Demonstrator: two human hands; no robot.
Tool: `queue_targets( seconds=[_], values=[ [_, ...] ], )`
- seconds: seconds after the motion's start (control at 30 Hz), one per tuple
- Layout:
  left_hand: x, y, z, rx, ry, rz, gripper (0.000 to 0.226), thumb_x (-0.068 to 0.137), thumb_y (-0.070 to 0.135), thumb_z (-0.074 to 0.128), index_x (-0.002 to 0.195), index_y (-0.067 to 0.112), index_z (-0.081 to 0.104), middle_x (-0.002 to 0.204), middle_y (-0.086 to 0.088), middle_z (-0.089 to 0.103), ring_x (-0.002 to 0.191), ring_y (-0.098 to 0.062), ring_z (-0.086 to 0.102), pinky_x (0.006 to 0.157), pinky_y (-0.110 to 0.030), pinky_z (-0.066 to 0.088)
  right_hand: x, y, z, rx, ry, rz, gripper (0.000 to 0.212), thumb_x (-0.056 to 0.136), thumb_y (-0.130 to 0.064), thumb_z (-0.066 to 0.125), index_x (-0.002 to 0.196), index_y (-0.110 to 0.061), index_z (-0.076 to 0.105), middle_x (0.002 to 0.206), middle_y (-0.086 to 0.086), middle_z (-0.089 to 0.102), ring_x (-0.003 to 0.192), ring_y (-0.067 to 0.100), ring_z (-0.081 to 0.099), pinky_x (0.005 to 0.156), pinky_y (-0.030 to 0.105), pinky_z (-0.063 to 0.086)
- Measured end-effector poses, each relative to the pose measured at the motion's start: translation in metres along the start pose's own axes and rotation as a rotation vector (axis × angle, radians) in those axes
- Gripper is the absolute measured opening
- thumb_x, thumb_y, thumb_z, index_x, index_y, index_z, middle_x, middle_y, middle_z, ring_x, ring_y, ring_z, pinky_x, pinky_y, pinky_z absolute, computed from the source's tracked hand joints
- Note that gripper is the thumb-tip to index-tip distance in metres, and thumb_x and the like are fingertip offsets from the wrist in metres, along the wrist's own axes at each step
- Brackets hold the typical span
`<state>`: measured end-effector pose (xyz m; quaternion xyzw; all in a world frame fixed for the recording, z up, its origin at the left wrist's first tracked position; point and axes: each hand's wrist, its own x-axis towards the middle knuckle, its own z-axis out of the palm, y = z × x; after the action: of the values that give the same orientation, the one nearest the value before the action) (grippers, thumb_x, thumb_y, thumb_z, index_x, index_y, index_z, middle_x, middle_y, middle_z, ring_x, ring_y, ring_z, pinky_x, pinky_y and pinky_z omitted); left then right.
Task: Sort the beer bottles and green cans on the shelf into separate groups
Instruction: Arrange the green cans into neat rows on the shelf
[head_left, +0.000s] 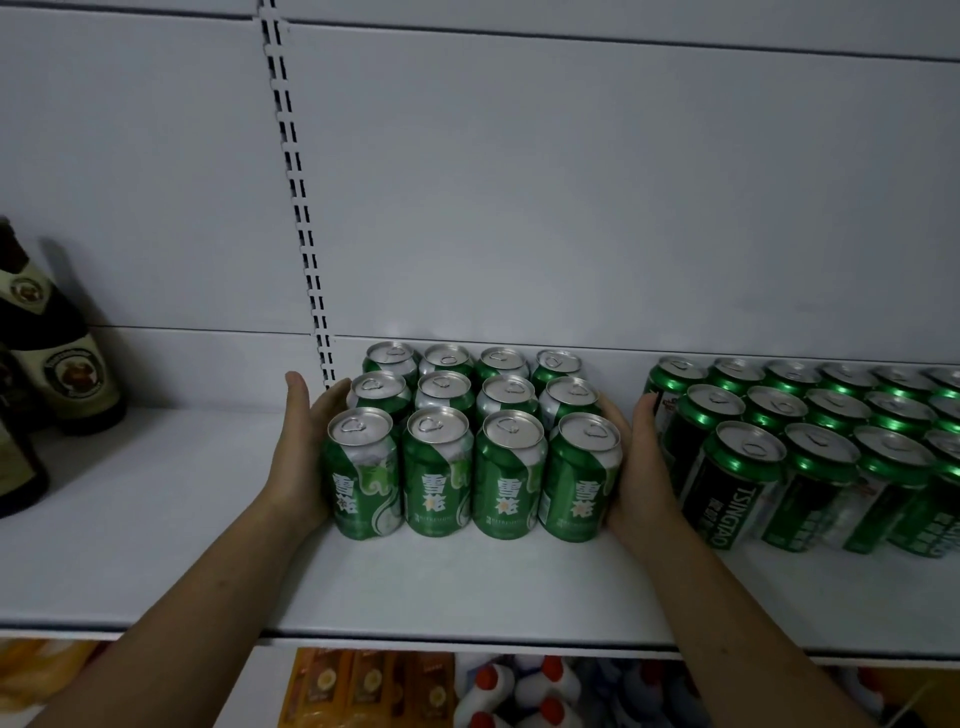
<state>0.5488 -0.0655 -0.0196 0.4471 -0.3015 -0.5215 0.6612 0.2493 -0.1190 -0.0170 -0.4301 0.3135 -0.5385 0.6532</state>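
Note:
A tight block of several green cans (470, 441) with silver tops stands in rows on the white shelf (156, 545). My left hand (304, 447) presses flat against the block's left side, fingers straight. My right hand (641, 467) presses against its right side, fingers along the cans. A second group of darker green cans (810, 452) stands just to the right of my right hand. Dark beer bottles (62, 364) with cream labels stand at the far left edge, partly cut off by the frame.
A slotted upright (301, 208) runs down the white back panel behind the cans. Bare shelf lies between the bottles and my left hand. Below the shelf edge sit orange packets (363, 686) and white bottles with red caps (519, 686).

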Motion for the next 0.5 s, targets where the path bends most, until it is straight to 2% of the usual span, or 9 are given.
queue_targets(
  seconds=[0.17,0.27,0.37,0.43,0.5],
  values=[
    [-0.009,0.002,0.005,0.022,-0.006,0.029,0.090,0.089,0.085,0.026,0.147,0.021,0.051,0.140,-0.014,0.062,0.130,-0.036,0.059,0.115,-0.057,0.037,-0.009,-0.004,0.001,-0.050,-0.010,-0.019,0.080,0.088,-0.074,0.028,0.144,-0.023,0.055,0.134,0.008,0.067,0.127,0.026,0.062,0.115,0.055,0.040],
    [-0.015,0.004,0.005,0.048,0.011,0.049,0.092,0.088,0.087,0.028,0.147,0.020,0.052,0.143,-0.015,0.059,0.126,-0.033,0.061,0.116,-0.058,0.035,-0.013,-0.004,0.001,-0.081,-0.042,-0.030,0.077,0.092,-0.070,0.024,0.145,-0.023,0.054,0.135,0.007,0.067,0.127,0.024,0.063,0.112,0.050,0.044],
    [-0.023,0.007,0.007,0.078,0.053,0.076,0.090,0.090,0.085,0.024,0.148,0.021,0.050,0.142,-0.008,0.062,0.129,-0.031,0.060,0.114,-0.057,0.038,-0.016,-0.005,-0.001,-0.134,-0.021,-0.056,0.072,0.094,-0.070,0.023,0.144,-0.028,0.053,0.139,0.000,0.065,0.129,0.017,0.060,0.111,0.044,0.044],
    [-0.033,0.008,0.010,0.129,0.075,0.118,0.088,0.094,0.080,0.017,0.151,0.020,0.046,0.147,-0.005,0.058,0.134,-0.026,0.055,0.118,-0.052,0.034,-0.017,-0.007,-0.005,-0.143,0.047,-0.069,0.074,0.096,-0.070,0.022,0.151,-0.027,0.043,0.155,-0.004,0.049,0.138,0.010,0.049,0.119,0.039,0.034],
    [-0.045,0.004,0.013,0.181,0.084,0.156,0.086,0.094,0.078,0.015,0.153,0.021,0.044,0.150,0.000,0.055,0.138,-0.021,0.050,0.122,-0.049,0.029,-0.017,-0.011,-0.008,-0.160,0.067,-0.099,0.085,0.090,-0.072,0.022,0.158,-0.022,0.032,0.163,-0.004,0.035,0.144,0.007,0.038,0.122,0.033,0.026]
  ],
)
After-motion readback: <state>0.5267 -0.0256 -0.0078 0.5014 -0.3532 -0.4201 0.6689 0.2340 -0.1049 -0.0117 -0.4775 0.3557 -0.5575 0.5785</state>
